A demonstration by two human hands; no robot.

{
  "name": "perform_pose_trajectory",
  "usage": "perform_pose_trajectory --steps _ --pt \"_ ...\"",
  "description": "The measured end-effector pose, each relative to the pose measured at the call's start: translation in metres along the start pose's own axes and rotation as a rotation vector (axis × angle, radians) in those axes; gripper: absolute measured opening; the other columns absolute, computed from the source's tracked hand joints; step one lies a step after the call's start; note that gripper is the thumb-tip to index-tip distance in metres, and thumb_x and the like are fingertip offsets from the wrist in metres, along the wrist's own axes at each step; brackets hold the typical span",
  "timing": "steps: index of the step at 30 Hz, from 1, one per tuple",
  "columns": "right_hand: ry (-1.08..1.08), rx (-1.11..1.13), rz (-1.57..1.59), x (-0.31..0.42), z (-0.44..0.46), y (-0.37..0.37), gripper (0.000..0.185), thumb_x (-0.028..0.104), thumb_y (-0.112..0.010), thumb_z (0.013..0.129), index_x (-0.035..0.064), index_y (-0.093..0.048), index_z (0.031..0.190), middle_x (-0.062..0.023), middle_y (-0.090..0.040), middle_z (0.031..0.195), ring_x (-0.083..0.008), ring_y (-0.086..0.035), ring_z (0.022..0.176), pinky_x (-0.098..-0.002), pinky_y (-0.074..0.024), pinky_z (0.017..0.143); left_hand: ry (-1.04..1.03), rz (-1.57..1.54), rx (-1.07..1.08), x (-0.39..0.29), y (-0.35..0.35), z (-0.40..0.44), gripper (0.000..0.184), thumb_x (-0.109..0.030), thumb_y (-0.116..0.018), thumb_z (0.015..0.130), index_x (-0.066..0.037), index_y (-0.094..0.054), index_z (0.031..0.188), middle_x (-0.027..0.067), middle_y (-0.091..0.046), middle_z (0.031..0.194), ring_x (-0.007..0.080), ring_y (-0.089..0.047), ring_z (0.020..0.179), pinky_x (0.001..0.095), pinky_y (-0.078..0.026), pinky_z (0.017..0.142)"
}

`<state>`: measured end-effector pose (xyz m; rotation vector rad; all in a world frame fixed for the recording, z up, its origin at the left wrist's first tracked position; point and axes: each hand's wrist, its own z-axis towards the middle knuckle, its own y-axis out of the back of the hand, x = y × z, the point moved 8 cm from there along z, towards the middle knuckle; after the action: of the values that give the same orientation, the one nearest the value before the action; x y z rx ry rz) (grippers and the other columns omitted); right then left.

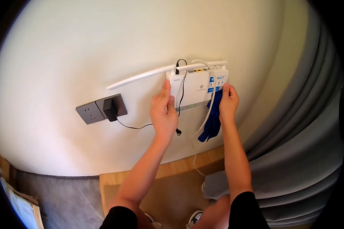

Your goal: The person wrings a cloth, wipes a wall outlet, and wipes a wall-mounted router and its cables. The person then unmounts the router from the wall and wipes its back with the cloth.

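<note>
A white router (pixel 191 89) with a blue and white label and two white antennas is held up against the wall. My left hand (pixel 165 110) grips its left edge, fingers behind or along the side and thumb in front. At its lower right corner, my right hand (pixel 228 102) pinches the edge, and a dark blue cloth (pixel 214 118) hangs beside that hand, below the router. A black cord (pixel 183 89) and a white cable (pixel 214 84) run from the top across the router's front. What holds the cloth is hidden.
Two grey wall sockets (pixel 91 113) are to the left, with a black power adapter (pixel 110 110) plugged into the right one. A grey curtain (pixel 294 145) hangs at the right. Below are a wooden ledge (pixel 172 168) and my shoes.
</note>
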<state>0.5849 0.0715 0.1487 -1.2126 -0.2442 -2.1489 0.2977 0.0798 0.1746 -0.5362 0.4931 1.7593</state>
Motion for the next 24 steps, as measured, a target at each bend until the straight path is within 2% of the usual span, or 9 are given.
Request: perform_pose_trajectory --steps 4,5,7,10,13,19,21,24 --pt "0.016 0.012 -0.053 0.006 0.002 0.002 0.037 0.03 -0.057 0.105 -0.0047 -0.068 0.105 -0.0097 -0.069 0.096 -0.0147 -0.059 0.09 -0.0287 -0.0469 0.086 -0.01 -0.026 -0.017 0.002 0.002 0.002 0.047 0.001 -0.059 0.098 -0.009 -0.056 0.143 0.0114 -0.064 0.135 0.0211 -0.061 0.108 0.032 -0.05 0.094" --pt "0.006 0.041 -0.049 0.004 0.003 0.002 0.038 0.031 -0.056 0.105 -0.0046 -0.068 0.105 -0.0093 -0.069 0.095 -0.0144 -0.059 0.09 -0.0285 -0.0469 0.085 -0.004 -0.021 -0.025 0.004 0.002 -0.001 0.047 0.001 -0.059 0.098 -0.009 -0.056 0.143 0.0114 -0.064 0.135 0.0211 -0.061 0.108 0.032 -0.05 0.094" --pt "-0.003 0.077 -0.038 0.0 0.005 0.001 0.038 0.031 -0.056 0.105 -0.0046 -0.068 0.106 -0.0089 -0.069 0.095 -0.0142 -0.059 0.09 -0.0284 -0.0469 0.085 -0.031 -0.042 -0.039 0.005 0.001 -0.006 0.052 0.006 -0.06 0.092 -0.01 -0.057 0.142 0.012 -0.064 0.136 0.0273 -0.061 0.106 0.0354 -0.051 0.092" --pt "-0.004 0.079 0.005 0.0 0.008 0.001 0.039 0.032 -0.056 0.105 -0.0046 -0.068 0.106 -0.0082 -0.069 0.095 -0.0138 -0.059 0.089 -0.0282 -0.0468 0.084 -0.028 0.012 -0.008 0.012 -0.001 -0.009 0.047 0.0 -0.06 0.097 -0.009 -0.055 0.144 0.0116 -0.063 0.137 0.0222 -0.061 0.11 0.0323 -0.05 0.095" --pt "0.001 0.086 -0.019 0.0 0.005 0.0 0.039 0.032 -0.056 0.105 -0.0046 -0.068 0.106 -0.0076 -0.069 0.095 -0.0132 -0.058 0.089 -0.028 -0.0466 0.083 -0.096 0.068 -0.044 0.0 0.001 -0.006 0.048 0.001 -0.059 0.097 -0.01 -0.055 0.144 0.0106 -0.065 0.134 0.0239 -0.06 0.108 0.0332 -0.049 0.094" --pt "-0.07 0.075 0.013 -0.009 0.0 -0.005 0.04 0.033 -0.056 0.105 -0.005 -0.068 0.105 -0.0057 -0.068 0.092 -0.012 -0.056 0.087 -0.0275 -0.0457 0.082 -0.092 0.064 -0.01 -0.003 0.004 0.008 0.048 0.002 -0.057 0.096 -0.01 -0.057 0.142 0.011 -0.067 0.13 0.0256 -0.059 0.099 0.0339 -0.049 0.09" --pt "-0.025 0.065 0.028 -0.002 -0.004 -0.004 0.038 0.033 -0.054 0.106 -0.0026 -0.067 0.104 -0.0009 -0.064 0.09 -0.0092 -0.053 0.082 -0.0254 -0.0452 0.076 -0.076 0.054 -0.006 -0.001 0.004 0.007 0.048 0.002 -0.057 0.096 -0.01 -0.056 0.142 0.0113 -0.067 0.13 0.0258 -0.059 0.099 0.0339 -0.049 0.091" --pt "-0.02 0.083 -0.009 -0.005 0.002 -0.001 0.038 0.033 -0.054 0.106 -0.0027 -0.067 0.105 -0.0009 -0.065 0.091 -0.0088 -0.053 0.083 -0.0251 -0.0452 0.078 -0.065 0.065 -0.013 0.006 0.0 -0.005 0.048 0.002 -0.058 0.096 -0.01 -0.056 0.142 0.0119 -0.067 0.129 0.0261 -0.06 0.1 0.0338 -0.049 0.091"
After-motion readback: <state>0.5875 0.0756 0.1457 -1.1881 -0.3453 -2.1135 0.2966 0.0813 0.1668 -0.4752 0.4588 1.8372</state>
